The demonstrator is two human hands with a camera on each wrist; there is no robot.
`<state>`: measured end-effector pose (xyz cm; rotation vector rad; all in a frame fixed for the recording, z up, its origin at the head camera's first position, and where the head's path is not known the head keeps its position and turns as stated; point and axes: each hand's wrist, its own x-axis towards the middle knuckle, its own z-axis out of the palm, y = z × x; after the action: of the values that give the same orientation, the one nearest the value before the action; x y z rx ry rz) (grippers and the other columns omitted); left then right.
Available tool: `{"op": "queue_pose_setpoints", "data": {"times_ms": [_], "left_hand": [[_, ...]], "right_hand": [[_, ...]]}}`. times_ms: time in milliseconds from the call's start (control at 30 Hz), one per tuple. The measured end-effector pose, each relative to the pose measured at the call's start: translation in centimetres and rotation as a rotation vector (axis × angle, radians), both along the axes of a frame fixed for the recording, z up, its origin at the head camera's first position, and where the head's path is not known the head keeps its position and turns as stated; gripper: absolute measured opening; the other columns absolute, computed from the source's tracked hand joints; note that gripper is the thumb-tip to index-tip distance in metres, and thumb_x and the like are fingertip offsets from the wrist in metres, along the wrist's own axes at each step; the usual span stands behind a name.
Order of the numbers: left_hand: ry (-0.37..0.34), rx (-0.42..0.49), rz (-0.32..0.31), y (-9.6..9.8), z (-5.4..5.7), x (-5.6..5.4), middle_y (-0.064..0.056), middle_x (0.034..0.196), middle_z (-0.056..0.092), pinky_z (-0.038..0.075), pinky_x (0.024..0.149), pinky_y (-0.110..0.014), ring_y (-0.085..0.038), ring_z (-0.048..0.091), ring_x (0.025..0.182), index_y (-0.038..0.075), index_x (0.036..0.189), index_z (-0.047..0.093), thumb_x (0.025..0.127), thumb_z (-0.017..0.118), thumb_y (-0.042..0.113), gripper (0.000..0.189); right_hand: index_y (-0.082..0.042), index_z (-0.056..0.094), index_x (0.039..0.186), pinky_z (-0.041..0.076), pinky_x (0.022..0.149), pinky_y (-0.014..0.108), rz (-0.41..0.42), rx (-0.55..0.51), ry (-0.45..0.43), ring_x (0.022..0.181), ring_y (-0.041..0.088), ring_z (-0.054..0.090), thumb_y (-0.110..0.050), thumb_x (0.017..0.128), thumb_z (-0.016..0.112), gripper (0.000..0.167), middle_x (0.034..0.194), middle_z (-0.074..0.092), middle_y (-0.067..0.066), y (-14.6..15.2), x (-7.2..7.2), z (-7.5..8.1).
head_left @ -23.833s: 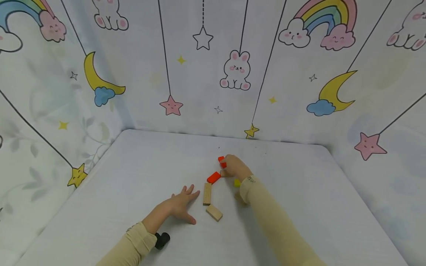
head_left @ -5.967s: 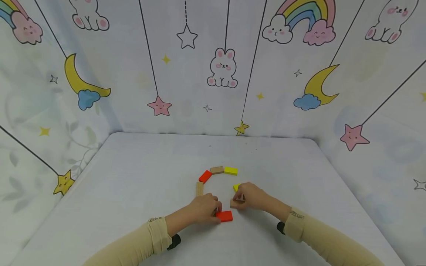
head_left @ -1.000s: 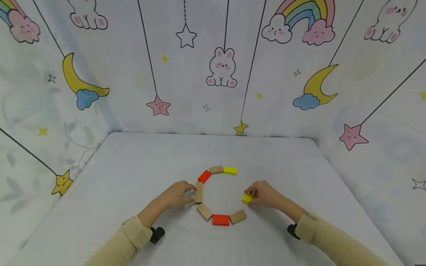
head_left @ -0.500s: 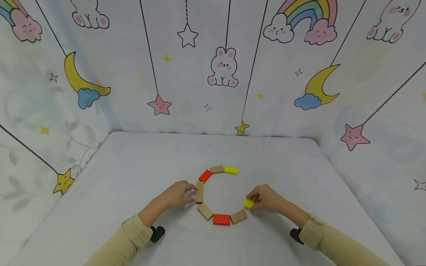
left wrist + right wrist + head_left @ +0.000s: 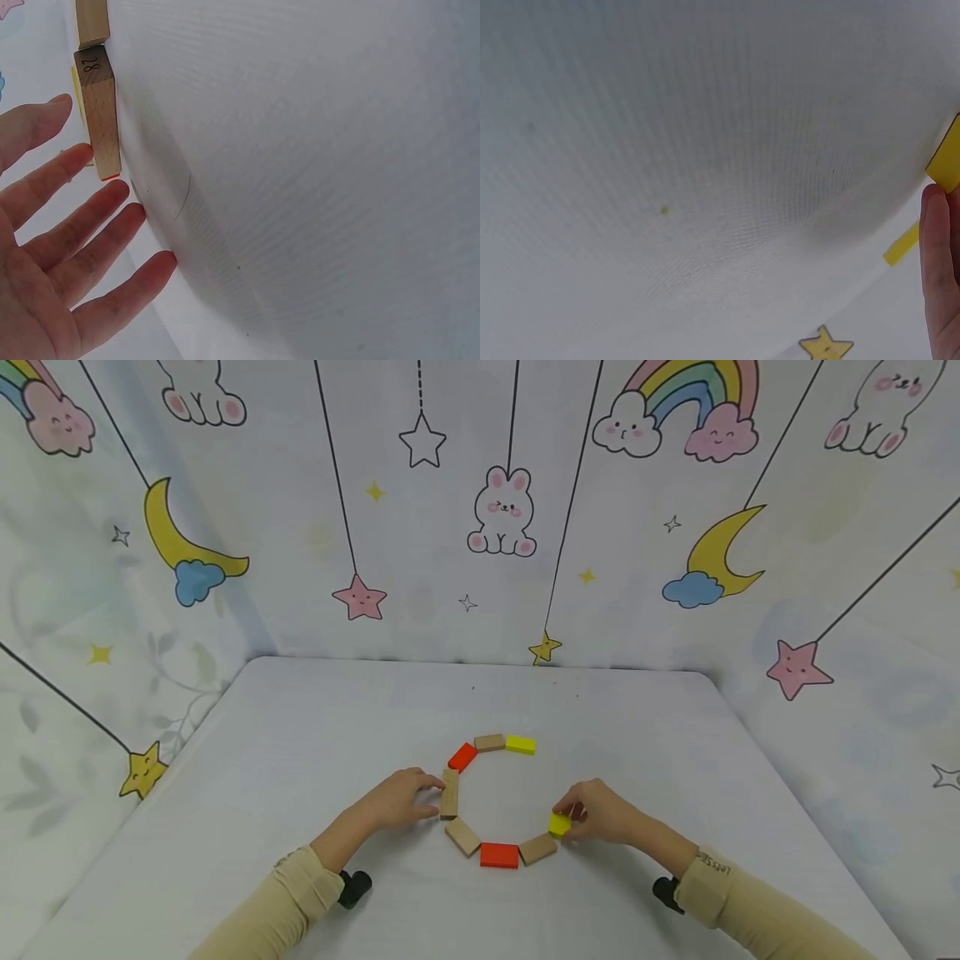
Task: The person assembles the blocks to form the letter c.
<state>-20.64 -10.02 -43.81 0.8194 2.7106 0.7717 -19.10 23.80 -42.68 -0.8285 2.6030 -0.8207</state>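
My right hand [image 5: 603, 814] pinches a yellow block [image 5: 559, 825] at the right end of a curved row of flat blocks. That block meets a plain wooden block [image 5: 537, 849], which adjoins a red block [image 5: 498, 855]. My left hand [image 5: 393, 802], fingers spread, rests beside an upright-lying wooden block [image 5: 449, 793] on the row's left side. In the left wrist view its fingertips reach close to a wooden block [image 5: 99, 112] numbered 28. The right wrist view catches only part of the yellow block [image 5: 946, 157] and a finger.
Farther round the curve lie a red block [image 5: 462, 757], a wooden block [image 5: 490, 742] and another yellow block [image 5: 521, 744]. A wooden block [image 5: 462, 837] sits at the lower left. The row gaps at the right. All lie on a white table [image 5: 337, 710] before a patterned backdrop.
Over the last second the right hand moved the yellow block slightly toward the near wooden block until they meet. Earlier, the near blocks were brought into the curve. The left hand stayed put lately.
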Motion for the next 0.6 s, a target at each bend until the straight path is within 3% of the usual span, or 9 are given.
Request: {"op": "queue_pose_setpoints", "data": {"times_ms": [600], "left_hand": [[-0.009, 0.011, 0.005, 0.04, -0.17, 0.04, -0.012, 0.107, 0.058, 0.044, 0.086, -0.043, -0.028, 0.054, 0.101, 0.004, 0.114, 0.061, 0.082, 0.068, 0.014, 0.035]], "right_hand": [[0.002, 0.068, 0.098, 0.05, 0.066, 0.022, -0.024, -0.002, -0.025, 0.076, 0.017, 0.057, -0.008, 0.069, 0.079, 0.032, 0.089, 0.063, 0.003, -0.18, 0.39, 0.15]]}}
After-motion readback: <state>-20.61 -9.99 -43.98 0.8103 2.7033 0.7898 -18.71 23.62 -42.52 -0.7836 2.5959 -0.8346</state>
